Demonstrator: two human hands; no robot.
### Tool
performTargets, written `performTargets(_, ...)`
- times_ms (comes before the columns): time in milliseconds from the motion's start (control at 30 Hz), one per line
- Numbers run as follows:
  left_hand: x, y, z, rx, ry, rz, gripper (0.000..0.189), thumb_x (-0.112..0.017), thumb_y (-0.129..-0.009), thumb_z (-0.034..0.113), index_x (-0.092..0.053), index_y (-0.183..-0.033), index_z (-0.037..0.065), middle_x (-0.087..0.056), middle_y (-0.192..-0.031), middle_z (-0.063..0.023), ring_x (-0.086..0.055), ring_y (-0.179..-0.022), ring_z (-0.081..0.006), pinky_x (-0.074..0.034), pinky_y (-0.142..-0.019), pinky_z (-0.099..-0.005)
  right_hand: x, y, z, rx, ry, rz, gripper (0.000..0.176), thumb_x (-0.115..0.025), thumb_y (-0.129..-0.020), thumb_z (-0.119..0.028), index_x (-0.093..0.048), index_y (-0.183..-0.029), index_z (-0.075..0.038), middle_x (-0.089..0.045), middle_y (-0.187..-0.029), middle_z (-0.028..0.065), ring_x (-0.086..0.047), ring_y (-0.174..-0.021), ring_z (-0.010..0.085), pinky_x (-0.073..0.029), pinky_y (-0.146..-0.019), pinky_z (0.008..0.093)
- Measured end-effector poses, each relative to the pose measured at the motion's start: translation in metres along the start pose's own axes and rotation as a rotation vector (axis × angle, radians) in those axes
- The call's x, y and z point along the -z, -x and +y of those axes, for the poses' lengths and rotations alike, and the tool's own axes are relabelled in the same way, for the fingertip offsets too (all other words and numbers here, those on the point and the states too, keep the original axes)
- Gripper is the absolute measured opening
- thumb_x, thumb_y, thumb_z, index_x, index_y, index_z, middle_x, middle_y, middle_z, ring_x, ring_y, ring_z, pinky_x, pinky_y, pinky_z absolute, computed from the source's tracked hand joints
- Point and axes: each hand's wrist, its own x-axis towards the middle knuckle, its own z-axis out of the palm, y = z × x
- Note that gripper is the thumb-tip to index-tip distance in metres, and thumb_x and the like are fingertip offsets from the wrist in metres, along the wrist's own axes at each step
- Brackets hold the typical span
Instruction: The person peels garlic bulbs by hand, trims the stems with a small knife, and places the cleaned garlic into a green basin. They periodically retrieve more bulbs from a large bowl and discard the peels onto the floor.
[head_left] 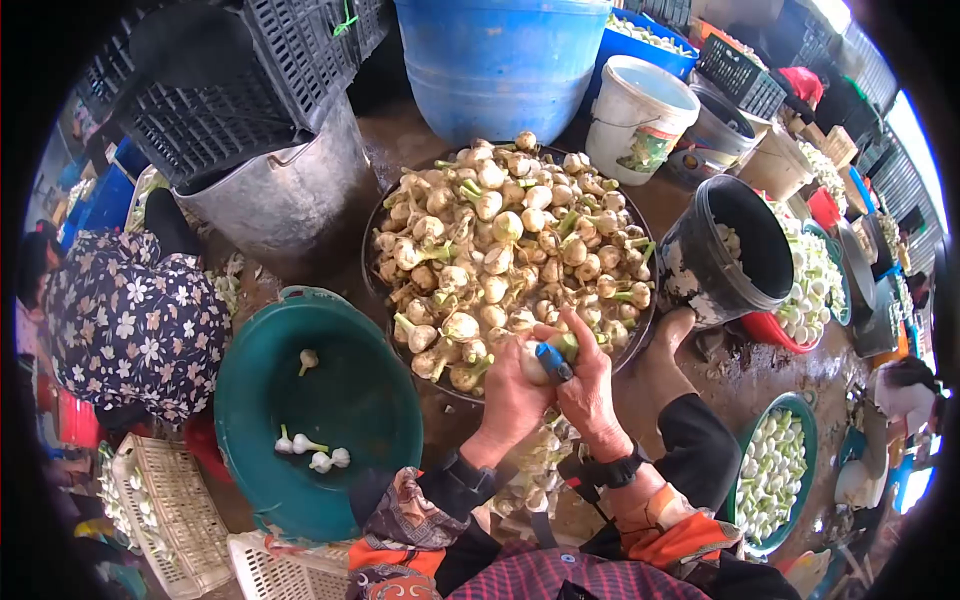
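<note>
My left hand (512, 395) grips a pale onion bulb (533, 360) at the near edge of a big round tray (372, 262) heaped with unpeeled bulbs. Against that bulb my right hand (590, 385) holds a small blue-handled knife (551, 361); a black watch sits on its wrist. To the left, a green basin (350, 400) contains several peeled white bulbs (312, 450).
A black bucket (722, 250) tilts at the tray's right, a metal pail (280, 195) and black crates stand behind left, a blue barrel (500, 60) behind. White baskets (170, 510) lie near left. A person in floral cloth (130, 325) sits left; bowls of peeled bulbs (775, 470) right.
</note>
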Motion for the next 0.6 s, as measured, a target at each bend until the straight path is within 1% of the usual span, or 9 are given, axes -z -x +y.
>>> performTargets(67, 0.008, 0.002, 0.006, 0.030, 0.131, -0.121, 0.055, -0.076, -0.062, 0.006, -0.054, -0.113, 0.004, -0.061, -0.097, -0.0093, -0.060, -0.087, -0.0175, -0.049, -0.077, -0.0296, 0.007, 0.003, -0.003, 0.015, -0.037, -0.094, 0.062, -0.064, -0.084, -0.022, -0.035, -0.135, -0.003, -0.065, -0.099, 0.0121, -0.060, -0.092, 0.0160, -0.046, -0.084, 0.0308)
performTargets(100, 0.008, 0.004, 0.004, 0.127, 0.166, -0.177, 0.049, -0.074, -0.068, 0.005, -0.055, -0.113, 0.006, -0.061, -0.096, -0.0016, -0.056, -0.087, -0.0085, -0.047, -0.078, -0.0244, 0.013, 0.007, -0.004, 0.018, -0.054, -0.136, 0.062, -0.063, -0.084, -0.021, -0.033, -0.136, -0.003, -0.065, -0.101, 0.0125, -0.060, -0.093, 0.0159, -0.045, -0.085, 0.0306)
performTargets(200, 0.011, 0.004, 0.004, 0.215, 0.358, -0.310, 0.054, -0.073, -0.068, 0.002, -0.054, -0.118, 0.005, -0.061, -0.092, -0.0010, -0.056, -0.080, -0.0075, -0.048, -0.070, -0.0224, 0.032, 0.017, 0.004, 0.058, -0.260, -0.225, 0.060, -0.059, -0.086, -0.017, -0.031, -0.138, -0.003, -0.062, -0.108, 0.0148, -0.056, -0.098, 0.0139, -0.043, -0.088, 0.0288)
performTargets(267, 0.021, 0.001, 0.010, 0.439, 0.535, -0.457, 0.063, -0.071, -0.066, -0.002, -0.049, -0.124, 0.004, -0.060, -0.084, -0.0019, -0.052, -0.057, -0.0052, -0.040, -0.044, -0.0188, 0.044, 0.023, 0.010, 0.062, -0.190, -0.177, 0.060, -0.059, -0.080, -0.009, -0.036, -0.135, -0.003, -0.063, -0.103, 0.0119, -0.055, -0.094, 0.0113, -0.042, -0.085, 0.0254)
performTargets(333, 0.025, 0.001, 0.014, 0.561, 0.672, -0.558, 0.065, -0.071, -0.065, 0.000, -0.046, -0.126, 0.002, -0.060, -0.083, -0.0034, -0.051, -0.051, -0.0058, -0.038, -0.040, -0.0183, 0.051, 0.028, 0.000, 0.049, 0.017, -0.128, 0.058, -0.057, -0.072, -0.001, -0.045, -0.129, -0.001, -0.063, -0.102, 0.0098, -0.055, -0.093, 0.0114, -0.043, -0.084, 0.0251)
performTargets(400, 0.025, 0.001, 0.007, 0.567, 0.975, -0.793, 0.061, -0.071, -0.073, 0.021, -0.045, -0.122, -0.002, -0.062, -0.083, -0.0076, -0.052, -0.047, -0.0098, -0.042, -0.039, -0.0198, 0.047, 0.028, 0.000, 0.042, -0.139, 0.012, 0.056, -0.049, -0.066, 0.007, -0.052, -0.122, 0.000, -0.062, -0.103, 0.0082, -0.054, -0.093, 0.0112, -0.043, -0.084, 0.0246)
performTargets(467, 0.015, 0.006, -0.009, 0.682, 1.389, -0.878, 0.056, -0.064, -0.081, 0.036, -0.046, -0.118, -0.002, -0.062, -0.083, -0.0096, -0.059, -0.054, -0.0148, -0.049, -0.043, -0.0242, 0.042, 0.033, 0.002, -0.046, -0.296, 0.088, 0.055, -0.041, -0.064, 0.012, -0.055, -0.117, 0.001, -0.061, -0.100, 0.0055, -0.054, -0.092, 0.0117, -0.042, -0.085, 0.0239)
performTargets(567, 0.006, 0.004, -0.012, 0.796, 1.135, -0.503, 0.054, -0.056, -0.086, 0.043, -0.047, -0.115, -0.001, -0.063, -0.083, -0.0106, -0.065, -0.066, -0.0213, -0.055, -0.048, -0.0315, 0.044, 0.034, 0.005, -0.098, -0.305, 0.197, 0.053, -0.038, -0.064, 0.014, -0.056, -0.111, 0.003, -0.061, -0.099, 0.0048, -0.054, -0.091, 0.0119, -0.041, -0.085, 0.0232)
performTargets(600, 0.002, 0.006, -0.013, 0.724, 0.912, -0.346, 0.053, -0.052, -0.088, 0.044, -0.046, -0.116, -0.001, -0.063, -0.088, -0.0111, -0.066, -0.077, -0.0259, -0.058, -0.055, -0.0370, 0.045, 0.034, 0.001, -0.065, -0.171, 0.223, 0.052, -0.035, -0.065, 0.015, -0.057, -0.110, 0.003, -0.061, -0.100, 0.0057, -0.054, -0.092, 0.0120, -0.041, -0.085, 0.0230)
